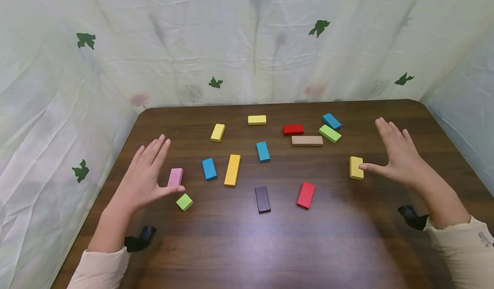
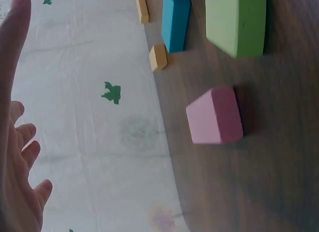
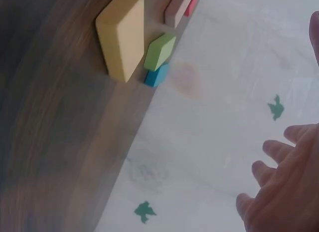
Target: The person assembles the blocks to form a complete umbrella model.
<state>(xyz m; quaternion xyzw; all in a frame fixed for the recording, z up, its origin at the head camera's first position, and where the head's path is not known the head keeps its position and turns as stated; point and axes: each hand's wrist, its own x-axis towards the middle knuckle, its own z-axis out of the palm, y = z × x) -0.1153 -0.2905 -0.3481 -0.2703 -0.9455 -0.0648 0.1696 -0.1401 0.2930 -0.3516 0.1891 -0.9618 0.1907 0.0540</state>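
Note:
My left hand [image 1: 143,179] hovers over the left of the table, fingers spread and holding nothing. Close by it lie a pink block [image 1: 176,176] and a green block [image 1: 185,202]; the pink block [image 2: 215,117] also shows in the left wrist view. On the right, my right hand [image 1: 401,158] is raised with straight fingers and no object in it. Its thumb overlaps the edge of a yellow block [image 1: 356,168] in the head view; the right wrist view shows the yellow block [image 3: 122,35] apart from the fingers.
Scattered over the brown table [image 1: 216,246] are an orange block [image 1: 232,170], a black block [image 1: 263,199], a red block [image 1: 306,195], a tan block [image 1: 306,141] and several others. A pale cloth [image 1: 239,36] hangs behind the far edge.

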